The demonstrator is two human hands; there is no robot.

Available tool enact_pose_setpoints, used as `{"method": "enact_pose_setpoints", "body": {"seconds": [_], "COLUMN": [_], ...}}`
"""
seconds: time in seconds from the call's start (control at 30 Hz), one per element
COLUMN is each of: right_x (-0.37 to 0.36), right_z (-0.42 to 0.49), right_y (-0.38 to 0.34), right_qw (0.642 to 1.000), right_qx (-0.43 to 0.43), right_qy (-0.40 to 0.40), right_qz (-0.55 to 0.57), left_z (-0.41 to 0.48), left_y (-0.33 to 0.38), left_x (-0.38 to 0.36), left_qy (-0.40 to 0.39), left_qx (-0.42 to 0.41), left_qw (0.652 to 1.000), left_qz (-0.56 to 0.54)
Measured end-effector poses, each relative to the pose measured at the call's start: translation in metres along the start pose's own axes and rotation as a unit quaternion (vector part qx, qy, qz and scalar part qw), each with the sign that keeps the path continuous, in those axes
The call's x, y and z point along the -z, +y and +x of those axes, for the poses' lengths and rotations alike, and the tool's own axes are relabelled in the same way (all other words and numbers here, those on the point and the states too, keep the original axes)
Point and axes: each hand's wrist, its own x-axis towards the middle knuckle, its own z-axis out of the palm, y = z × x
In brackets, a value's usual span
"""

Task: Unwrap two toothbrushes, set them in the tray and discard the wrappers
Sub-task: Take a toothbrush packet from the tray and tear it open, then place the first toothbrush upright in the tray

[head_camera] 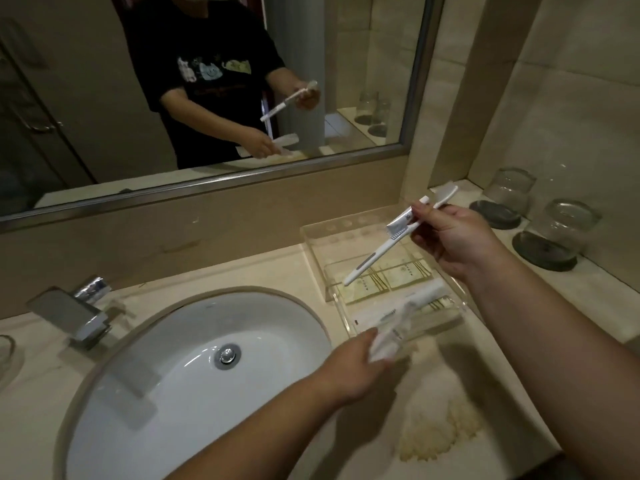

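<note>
My right hand (450, 237) holds a bare white toothbrush (374, 259) together with a small silver toothpaste tube (403, 220), up in the air over the clear plastic tray (313, 244). The brush head points to the far right, the handle end down toward the tray. My left hand (349, 368) grips a crumpled clear wrapper (394, 327) at the tray's near edge. A second toothbrush in its wrapper (426, 294) lies across the tray's front part. Flat packets with a striped print (391, 277) lie on the tray's floor.
A white oval sink (194, 358) with a chrome tap (76, 313) fills the left of the counter. Two upturned glasses (561, 233) on dark coasters stand on the ledge at the right. A wall mirror (207, 81) runs behind. A pale stain (436, 431) marks the counter near me.
</note>
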Motion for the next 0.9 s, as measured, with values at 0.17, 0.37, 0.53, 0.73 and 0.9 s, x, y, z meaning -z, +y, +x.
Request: {"method": "enact_pose_setpoints", "body": {"seconds": [0.17, 0.37, 0.53, 0.73, 0.9], "right_x": [0.033, 0.076, 0.104, 0.127, 0.131], "right_z": [-0.011, -0.02, -0.029, -0.034, -0.033], "right_y": [0.012, 0.04, 0.062, 0.079, 0.082], "right_qw": [1.0, 0.993, 0.984, 0.976, 0.974], "right_qx": [-0.021, -0.104, -0.161, -0.194, -0.197], "right_qy": [0.001, 0.018, 0.028, 0.052, 0.043], "right_qz": [-0.008, -0.045, -0.075, -0.088, -0.104], "left_z": [0.027, 0.049, 0.05, 0.052, 0.045], "left_y": [0.013, 0.007, -0.012, -0.011, -0.01], "left_x": [-0.048, -0.084, -0.111, -0.121, -0.115], "left_qy": [-0.04, -0.084, -0.088, -0.072, -0.015], "left_qx": [-0.099, -0.143, -0.131, -0.152, -0.178], "left_qw": [0.967, 0.936, 0.928, 0.92, 0.93], "left_qz": [0.231, 0.31, 0.338, 0.354, 0.321]}}
